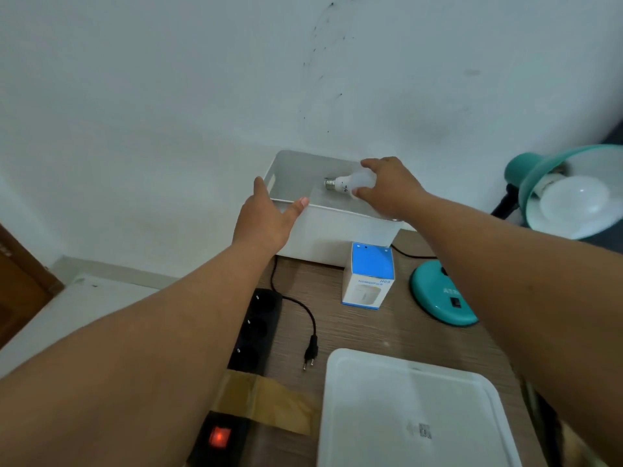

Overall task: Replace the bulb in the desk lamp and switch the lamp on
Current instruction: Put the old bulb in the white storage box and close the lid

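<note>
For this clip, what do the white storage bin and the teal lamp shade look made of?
White rectangular storage bin: probably matte plastic, judging by its thin, even walls, rounded corners and dull surface. Teal dome-shaped lamp shade: glossy, with a smooth sheen outside and a white lining inside; whether it is painted metal or plastic cannot be told.

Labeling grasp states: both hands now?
Left hand: open, resting on white bin rim.
Right hand: fingers grip the bulb over the bin.
</note>
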